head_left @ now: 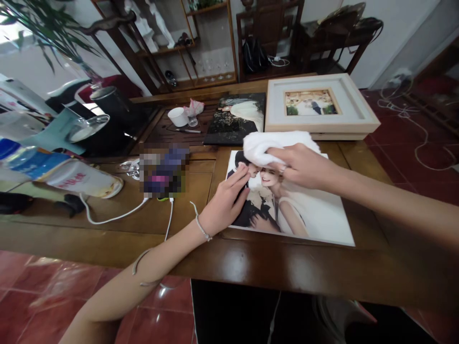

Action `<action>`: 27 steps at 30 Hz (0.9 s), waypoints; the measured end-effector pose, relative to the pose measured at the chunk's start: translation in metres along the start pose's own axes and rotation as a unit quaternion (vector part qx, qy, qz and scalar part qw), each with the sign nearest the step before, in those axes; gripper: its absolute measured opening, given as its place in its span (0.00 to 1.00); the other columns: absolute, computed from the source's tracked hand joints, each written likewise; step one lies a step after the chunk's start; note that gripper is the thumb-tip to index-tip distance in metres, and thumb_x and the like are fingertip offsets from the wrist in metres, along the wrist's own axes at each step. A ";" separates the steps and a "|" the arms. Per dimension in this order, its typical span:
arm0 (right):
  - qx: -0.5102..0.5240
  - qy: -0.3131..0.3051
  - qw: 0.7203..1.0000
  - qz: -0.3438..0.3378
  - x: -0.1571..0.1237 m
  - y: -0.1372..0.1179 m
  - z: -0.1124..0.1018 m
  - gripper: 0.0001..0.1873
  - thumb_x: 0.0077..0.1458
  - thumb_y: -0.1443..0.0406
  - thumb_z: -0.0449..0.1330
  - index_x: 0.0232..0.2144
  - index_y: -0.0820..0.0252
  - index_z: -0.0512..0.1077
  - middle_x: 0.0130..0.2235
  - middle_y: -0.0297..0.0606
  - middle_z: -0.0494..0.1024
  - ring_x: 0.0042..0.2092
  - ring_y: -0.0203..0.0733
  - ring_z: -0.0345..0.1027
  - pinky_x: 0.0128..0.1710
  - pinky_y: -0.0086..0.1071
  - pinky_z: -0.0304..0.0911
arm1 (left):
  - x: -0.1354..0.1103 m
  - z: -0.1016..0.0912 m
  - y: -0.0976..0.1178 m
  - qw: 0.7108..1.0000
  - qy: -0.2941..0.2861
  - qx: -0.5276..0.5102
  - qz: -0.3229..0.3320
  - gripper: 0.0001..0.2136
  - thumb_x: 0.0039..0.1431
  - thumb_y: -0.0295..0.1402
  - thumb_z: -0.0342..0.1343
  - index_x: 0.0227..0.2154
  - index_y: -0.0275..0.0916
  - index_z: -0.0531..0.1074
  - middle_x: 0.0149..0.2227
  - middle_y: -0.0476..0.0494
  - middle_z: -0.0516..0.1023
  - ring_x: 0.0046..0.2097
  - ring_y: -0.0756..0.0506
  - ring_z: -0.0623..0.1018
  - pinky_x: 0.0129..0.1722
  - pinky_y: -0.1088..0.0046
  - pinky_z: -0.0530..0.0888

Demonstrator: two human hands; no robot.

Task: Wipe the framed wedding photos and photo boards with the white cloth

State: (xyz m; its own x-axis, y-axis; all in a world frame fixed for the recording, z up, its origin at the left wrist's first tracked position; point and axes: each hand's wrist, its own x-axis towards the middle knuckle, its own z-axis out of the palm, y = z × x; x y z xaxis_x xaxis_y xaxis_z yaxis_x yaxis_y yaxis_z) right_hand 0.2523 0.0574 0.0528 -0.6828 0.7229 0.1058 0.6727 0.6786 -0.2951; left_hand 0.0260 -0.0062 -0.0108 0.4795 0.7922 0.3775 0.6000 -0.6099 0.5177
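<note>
A large wedding photo [319, 210] lies flat on the wooden table [229, 260], showing a couple in dark and white clothes. My left hand [227, 198] rests on the photo's left side, its fingers stretched out over the printed dark suit. In my right hand [301, 165] is a folded white cloth [279, 141], held over the photo's upper edge. The cloth covers part of that edge, and some right fingers are hidden behind it. Just beyond the cloth stands a framed photo [311, 102] in a pale wood frame.
A dark photo panel [236, 119] lies left of the frame. Farther left are a white cup [178, 116], a pen [188, 131], a blurred-out item with white cables [107, 221], a large plastic bottle [71, 172] and a dark canister [113, 107]. Shelves and chairs stand behind.
</note>
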 end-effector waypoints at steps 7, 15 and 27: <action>-0.093 0.075 0.993 -0.004 -0.069 0.059 -0.015 0.13 0.63 0.63 0.46 0.38 0.59 0.70 0.23 0.37 0.67 0.25 0.43 0.61 0.28 0.37 0.56 | 0.001 -0.001 0.002 1.000 -0.002 0.016 -0.007 0.19 0.68 0.28 0.47 0.59 0.27 0.65 0.64 0.29 0.64 0.67 0.41 0.60 0.66 0.54 0.60; -0.181 0.143 0.968 -0.099 -0.119 0.037 0.013 0.09 0.61 0.70 0.49 0.39 0.62 0.68 0.57 0.62 0.68 0.56 0.63 0.65 0.46 0.53 0.69 | 0.002 -0.002 0.003 1.000 -0.004 0.015 -0.010 0.20 0.68 0.29 0.46 0.60 0.28 0.63 0.64 0.30 0.63 0.68 0.42 0.60 0.66 0.54 0.60; -0.093 0.131 0.973 -0.165 -0.156 -0.051 0.024 0.10 0.55 0.75 0.51 0.25 0.59 0.66 0.60 0.55 0.68 0.64 0.57 0.55 0.57 0.51 0.64 | 0.002 -0.002 0.002 1.000 -0.017 0.013 -0.016 0.20 0.68 0.29 0.46 0.61 0.32 0.62 0.65 0.33 0.62 0.68 0.41 0.58 0.67 0.52 0.59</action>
State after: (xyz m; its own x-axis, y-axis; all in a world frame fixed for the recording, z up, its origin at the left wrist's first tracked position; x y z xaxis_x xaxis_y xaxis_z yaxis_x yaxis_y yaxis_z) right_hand 0.3177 -0.0927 0.0283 -0.7906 0.4529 0.4122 0.4850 0.8740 -0.0301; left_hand 0.0269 -0.0063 -0.0074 0.4820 0.8099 0.3343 0.6310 -0.5856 0.5089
